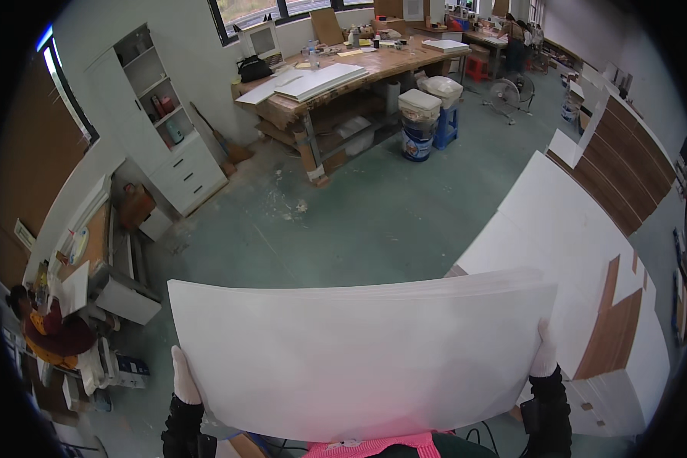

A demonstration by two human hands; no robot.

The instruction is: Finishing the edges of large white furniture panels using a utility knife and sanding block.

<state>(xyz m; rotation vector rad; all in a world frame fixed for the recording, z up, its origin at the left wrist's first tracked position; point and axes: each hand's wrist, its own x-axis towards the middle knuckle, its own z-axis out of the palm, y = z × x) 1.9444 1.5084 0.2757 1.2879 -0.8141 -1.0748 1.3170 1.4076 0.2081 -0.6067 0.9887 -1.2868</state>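
Single view only, worn at head height and tilted steeply down and forward. Closest to the lens: a large white flat rectangular panel (362, 355) spread across the lower frame, with a white-gloved left hand (184, 378) and white-gloved right hand (544, 353) at its side edges, dark-sleeved forearms rising from the bottom rim. Beyond it, across green concrete floor (359, 214), faces a long wooden table (374, 65) under windows at the top, far off. Wide fisheye: straight edges bowed, dark corners, a tall white shelving cabinet (160, 130) leaning at left, white boards on the floor (557, 221) at right.
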